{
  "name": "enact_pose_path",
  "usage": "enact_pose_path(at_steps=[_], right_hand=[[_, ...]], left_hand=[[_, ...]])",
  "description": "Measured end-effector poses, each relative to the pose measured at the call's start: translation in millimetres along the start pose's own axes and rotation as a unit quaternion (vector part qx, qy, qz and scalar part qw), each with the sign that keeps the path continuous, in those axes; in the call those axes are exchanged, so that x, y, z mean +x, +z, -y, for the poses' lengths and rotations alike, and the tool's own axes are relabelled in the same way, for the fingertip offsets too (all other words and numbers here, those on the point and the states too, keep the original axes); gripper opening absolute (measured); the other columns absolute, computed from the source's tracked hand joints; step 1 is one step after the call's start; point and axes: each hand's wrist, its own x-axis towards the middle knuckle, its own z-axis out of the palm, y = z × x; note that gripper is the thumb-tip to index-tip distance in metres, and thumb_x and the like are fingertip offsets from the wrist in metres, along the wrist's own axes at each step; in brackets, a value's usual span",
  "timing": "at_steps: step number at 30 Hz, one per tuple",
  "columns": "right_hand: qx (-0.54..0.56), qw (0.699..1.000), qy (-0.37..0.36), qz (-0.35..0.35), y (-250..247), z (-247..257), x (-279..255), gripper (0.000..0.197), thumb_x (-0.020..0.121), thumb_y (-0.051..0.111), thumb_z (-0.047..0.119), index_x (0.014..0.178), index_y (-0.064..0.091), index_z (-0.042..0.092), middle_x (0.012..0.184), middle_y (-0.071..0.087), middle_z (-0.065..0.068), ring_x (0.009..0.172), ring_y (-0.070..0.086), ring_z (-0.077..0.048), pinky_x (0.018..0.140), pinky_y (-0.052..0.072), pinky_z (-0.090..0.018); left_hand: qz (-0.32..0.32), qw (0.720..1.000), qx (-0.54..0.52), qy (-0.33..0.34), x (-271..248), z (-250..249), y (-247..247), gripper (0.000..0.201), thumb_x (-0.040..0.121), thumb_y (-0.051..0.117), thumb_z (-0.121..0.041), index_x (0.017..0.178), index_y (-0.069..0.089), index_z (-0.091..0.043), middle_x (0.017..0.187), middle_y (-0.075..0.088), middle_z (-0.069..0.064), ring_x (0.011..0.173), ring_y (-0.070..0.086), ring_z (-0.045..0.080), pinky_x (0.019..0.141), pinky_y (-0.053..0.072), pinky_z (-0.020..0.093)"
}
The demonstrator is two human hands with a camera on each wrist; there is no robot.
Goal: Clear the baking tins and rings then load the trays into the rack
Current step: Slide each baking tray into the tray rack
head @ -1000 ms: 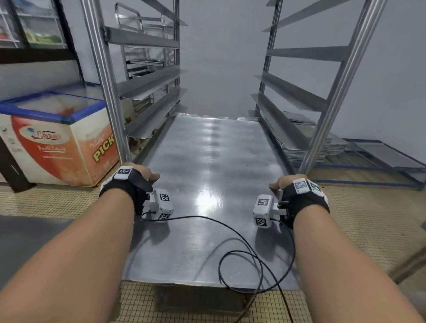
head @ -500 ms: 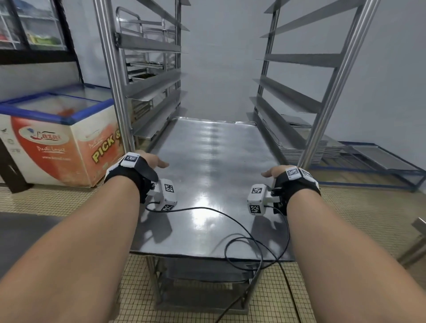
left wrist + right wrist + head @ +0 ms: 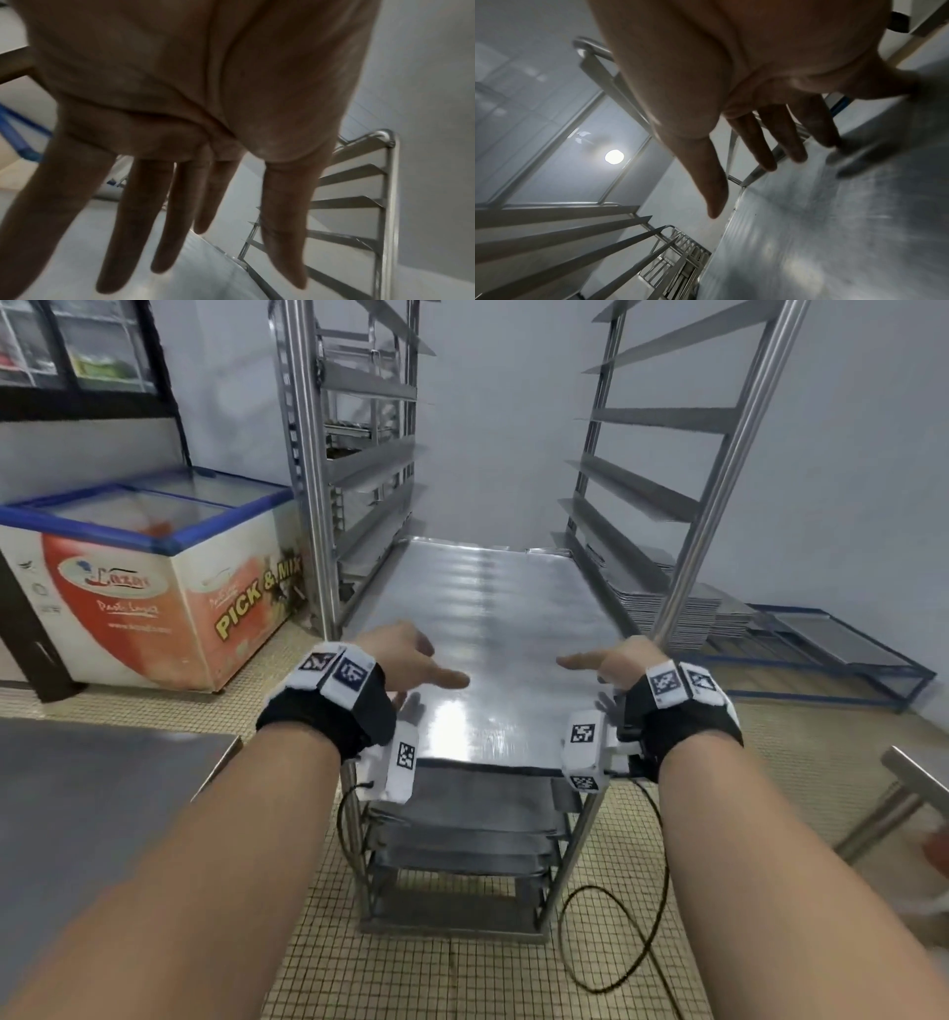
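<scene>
A large flat steel tray [image 3: 488, 629] lies on the runners of the tall steel rack [image 3: 308, 480], its near edge level with the rack's front. More trays [image 3: 472, 819] sit on the lower runners. My left hand [image 3: 411, 660] is over the tray's near left corner and my right hand [image 3: 611, 660] over its near right corner. Both hold nothing. The left wrist view shows the left hand [image 3: 180, 203] with straight, spread fingers above the tray [image 3: 205, 274]. In the right wrist view the right hand [image 3: 757, 132] is stretched out close over the tray [image 3: 834, 223]; contact is unclear.
A chest freezer [image 3: 154, 588] stands left of the rack. A stack of trays [image 3: 667, 603] and a blue frame [image 3: 832, 649] lie on the floor at the right. A grey table [image 3: 102, 814] is at my left, a metal leg [image 3: 893, 793] at my right. A black cable [image 3: 616, 916] trails on the tiles.
The tray has slid deeper into the rack. Both hands have let go of its side edges and now spread open over its near end.
</scene>
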Motion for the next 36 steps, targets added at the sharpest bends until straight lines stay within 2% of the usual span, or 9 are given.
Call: enact_pose_path(at_steps=[2,4,6,8,12,16,21,28,36], right_hand=[[-0.025,0.999,-0.036,0.027,7.4,-10.4,-17.6,0.091,0.06,0.085,0.06,0.125,0.063,0.0,0.12,0.068,-0.017,0.1,0.068,-0.032,0.087,0.057,-0.042],[-0.081,0.991,-0.082,0.064,17.9,-21.5,-33.4,0.1,0.053,0.083,0.068,0.131,0.061,0.01,0.131,0.063,-0.007,0.116,0.062,-0.024,0.094,0.05,-0.034],[-0.113,0.982,-0.115,0.096,30.7,-34.2,-43.1,0.11,0.046,0.088,0.066,0.14,0.051,0.021,0.141,0.053,0.002,0.13,0.05,-0.016,0.102,0.039,-0.032],[-0.198,0.965,-0.153,0.075,44.1,-45.7,-48.0,0.115,0.042,0.09,0.065,0.142,0.047,0.03,0.146,0.046,0.009,0.138,0.04,-0.015,0.115,0.03,-0.044],[-0.342,0.91,-0.231,-0.046,65.6,-60.2,-50.8,0.074,0.074,0.08,0.03,0.139,0.047,0.031,0.147,0.045,0.009,0.136,0.039,-0.02,0.117,0.027,-0.049],[-0.375,0.882,-0.272,-0.087,78.4,-70.7,-40.0,0.051,0.094,0.053,0.022,0.144,0.043,0.027,0.154,0.039,0.007,0.145,0.03,-0.023,0.119,0.022,-0.042],[-0.368,0.872,-0.298,-0.127,85.3,-67.0,-15.2,0.047,0.085,0.061,0.017,0.132,0.057,0.022,0.139,0.057,0.002,0.136,0.045,-0.028,0.114,0.032,-0.044],[-0.363,0.869,-0.298,-0.156,91.1,-57.6,35.7,0.043,0.076,0.066,0.013,0.119,0.064,0.021,0.124,0.066,0.003,0.122,0.058,-0.03,0.106,0.044,-0.047],[-0.365,0.87,-0.301,-0.141,94.5,-39.3,97.5,0.043,0.076,0.066,0.011,0.117,0.062,0.02,0.123,0.065,0.002,0.122,0.057,-0.03,0.105,0.045,-0.047]], left_hand=[[0.022,1.0,-0.019,-0.003,-19.9,7.2,16.7,0.103,0.054,0.081,-0.074,0.138,0.054,-0.022,0.134,0.06,0.0,0.114,0.061,0.018,0.099,0.049,0.038],[0.049,0.998,-0.024,0.021,-35.6,13.2,34.7,0.12,0.041,0.084,-0.078,0.143,0.047,-0.028,0.139,0.055,-0.004,0.12,0.057,0.015,0.105,0.046,0.039],[0.043,0.995,0.069,0.058,-43.3,15.5,50.8,0.12,0.045,0.084,-0.075,0.148,0.041,-0.03,0.146,0.046,-0.005,0.134,0.044,0.018,0.114,0.036,0.043],[0.006,0.983,0.161,0.088,-43.2,18.1,65.2,0.106,0.059,0.087,-0.058,0.148,0.038,-0.029,0.149,0.04,-0.002,0.142,0.032,0.023,0.12,0.024,0.048],[-0.113,0.94,0.293,0.13,-26.2,30.9,87.8,0.061,0.077,0.071,-0.015,0.132,0.046,-0.029,0.133,0.051,-0.002,0.131,0.044,0.025,0.114,0.033,0.047],[-0.156,0.925,0.313,0.148,-14.1,35.3,95.7,0.053,0.078,0.067,-0.009,0.125,0.049,-0.027,0.128,0.055,-0.002,0.123,0.05,0.025,0.11,0.038,0.046],[-0.166,0.923,0.314,0.147,10.6,34.6,92.1,0.059,0.078,0.066,-0.005,0.129,0.047,-0.028,0.133,0.052,-0.002,0.124,0.048,0.024,0.11,0.037,0.045],[-0.163,0.921,0.326,0.134,54.5,25.7,87.6,0.063,0.08,0.072,-0.013,0.134,0.044,-0.029,0.14,0.049,-0.002,0.128,0.046,0.024,0.114,0.035,0.047],[-0.159,0.922,0.329,0.129,112.7,21.3,76.6,0.062,0.081,0.071,-0.016,0.134,0.042,-0.031,0.142,0.047,-0.005,0.131,0.045,0.022,0.114,0.032,0.045]])
